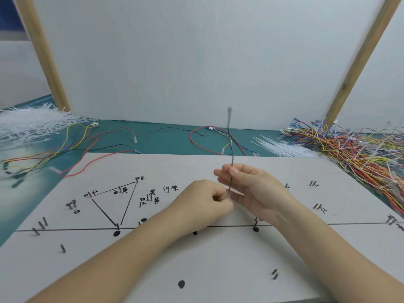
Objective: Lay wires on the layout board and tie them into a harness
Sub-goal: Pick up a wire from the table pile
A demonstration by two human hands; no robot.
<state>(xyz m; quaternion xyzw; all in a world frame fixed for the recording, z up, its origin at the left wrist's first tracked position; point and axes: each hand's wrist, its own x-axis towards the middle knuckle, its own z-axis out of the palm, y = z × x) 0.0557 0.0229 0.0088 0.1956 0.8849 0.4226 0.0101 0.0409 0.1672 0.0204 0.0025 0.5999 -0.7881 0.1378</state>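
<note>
A thin dark wire (230, 138) stands almost upright above the white layout board (196, 259), its blurred tip near the back panel. My right hand (247, 189) pinches the wire between thumb and fingers at about its middle. My left hand (205, 204), fingers curled, pinches the wire's lower end just below and to the left. The board carries drawn black lines, black dots, handwritten labels and short upright pins (63, 248). Both hands hover over the board's centre.
Loose coloured wires (109, 138) lie on the green table behind the board. A big tangle of coloured wires (349, 147) sits at the right, white cable ties (277, 145) beside it and another pile (30, 123) at the far left. A white panel with wooden posts closes the back.
</note>
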